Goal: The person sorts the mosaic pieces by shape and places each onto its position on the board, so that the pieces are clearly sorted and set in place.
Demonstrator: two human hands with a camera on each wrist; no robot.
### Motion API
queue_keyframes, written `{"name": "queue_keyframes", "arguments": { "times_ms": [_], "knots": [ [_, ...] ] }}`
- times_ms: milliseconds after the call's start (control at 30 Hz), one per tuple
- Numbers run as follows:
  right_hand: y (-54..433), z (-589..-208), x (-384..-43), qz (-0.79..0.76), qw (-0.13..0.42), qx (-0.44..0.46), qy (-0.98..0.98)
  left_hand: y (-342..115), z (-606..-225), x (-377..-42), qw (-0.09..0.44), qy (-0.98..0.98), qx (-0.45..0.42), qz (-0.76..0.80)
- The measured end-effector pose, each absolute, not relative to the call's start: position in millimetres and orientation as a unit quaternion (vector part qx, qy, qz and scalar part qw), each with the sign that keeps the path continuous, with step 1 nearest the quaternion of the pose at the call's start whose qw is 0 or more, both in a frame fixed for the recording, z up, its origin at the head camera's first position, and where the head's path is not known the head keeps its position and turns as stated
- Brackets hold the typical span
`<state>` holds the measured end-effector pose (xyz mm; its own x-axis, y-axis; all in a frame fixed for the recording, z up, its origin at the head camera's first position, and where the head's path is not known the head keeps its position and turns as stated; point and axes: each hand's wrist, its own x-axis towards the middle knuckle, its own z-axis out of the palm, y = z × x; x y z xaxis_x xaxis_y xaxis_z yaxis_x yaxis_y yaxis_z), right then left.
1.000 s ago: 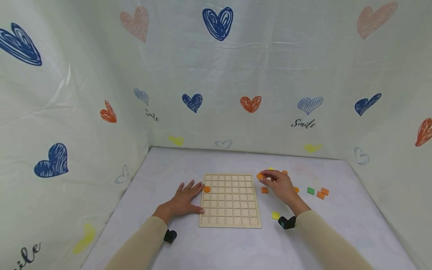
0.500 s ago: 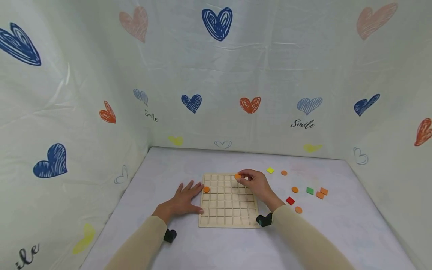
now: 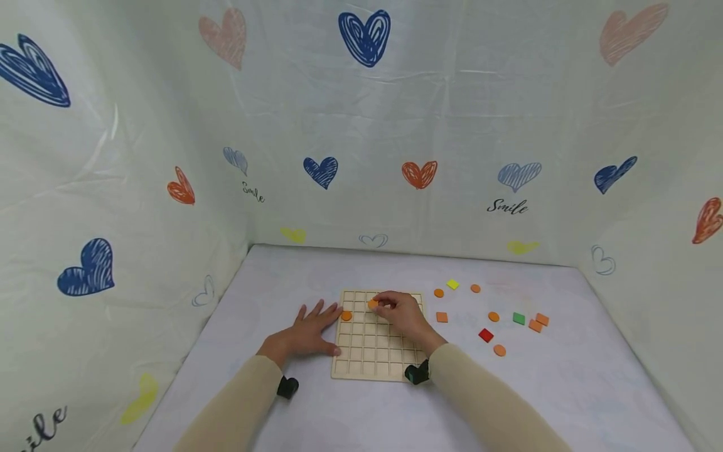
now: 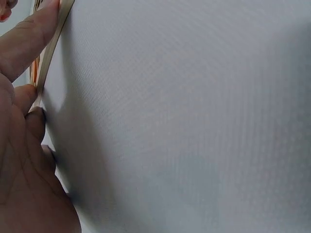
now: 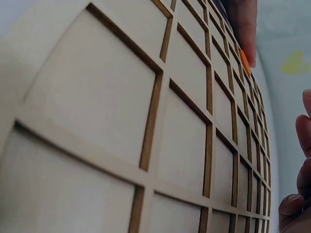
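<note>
A light wooden grid board (image 3: pixel 361 370) lies on the table. My left hand (image 3: pixel 307 333) rests with spread fingers at its left edge; in the left wrist view, thumb and fingertips meet the board's side (image 4: pixel 52 51). Near the board's left edge, an orange disc (image 3: pixel 346 316) lies in a square; the right wrist view shows this orange disc (image 5: pixel 245 61) far across the grid. My right hand (image 3: pixel 403 314) pinches another orange disc (image 3: pixel 372 304) between thumb and fingers, over the upper middle of the grid. That held disc is out of sight in the right wrist view, where fingers (image 5: pixel 303 170) show at the right.
Loose pieces lie right of the board: a yellow square (image 3: pixel 452 284), a red square (image 3: pixel 486 335), a green square (image 3: pixel 519 319), several orange squares (image 3: pixel 442 317) and several orange discs (image 3: pixel 439 293). A white curtain printed with hearts (image 3: pixel 418 174) stands behind the table.
My right hand has carried the orange disc leftward from beside the board to over its upper middle, uncovering pieces at the right. The left hand stays at the board's edge.
</note>
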<state>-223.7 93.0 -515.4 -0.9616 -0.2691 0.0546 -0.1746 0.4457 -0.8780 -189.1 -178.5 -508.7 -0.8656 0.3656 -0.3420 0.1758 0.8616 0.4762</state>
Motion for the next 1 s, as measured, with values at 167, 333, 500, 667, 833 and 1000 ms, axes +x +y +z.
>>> {"name": "queue_keyframes", "arguments": {
  "times_ms": [167, 333, 500, 667, 833, 1000],
  "knots": [
    [84.3, -523.7, -223.7, -0.497, 0.052, -0.144, 0.854, -179.7, -513.2, -189.5, 0.201, 0.942, 0.147, 0.223],
    [79.7, -526.5, -222.8, -0.487, 0.046, -0.139, 0.861, -181.0, -515.4, -188.6, 0.193, 0.941, 0.149, 0.233],
    [76.4, -528.7, -223.6, -0.459, 0.045, -0.141, 0.876, -181.3, -516.2, -189.1, 0.195, 0.938, 0.154, 0.241],
    [72.6, -530.3, -224.3, -0.435, 0.052, -0.158, 0.885, -181.9, -516.3, -189.2, 0.191, 0.938, 0.158, 0.243],
    [67.4, -533.7, -224.7, -0.422, 0.055, -0.153, 0.892, -182.0, -516.7, -188.5, 0.189, 0.937, 0.161, 0.248],
    [62.5, -535.7, -222.8, -0.411, 0.041, -0.160, 0.897, -182.1, -517.4, -187.3, 0.188, 0.939, 0.158, 0.241]
  ]
}}
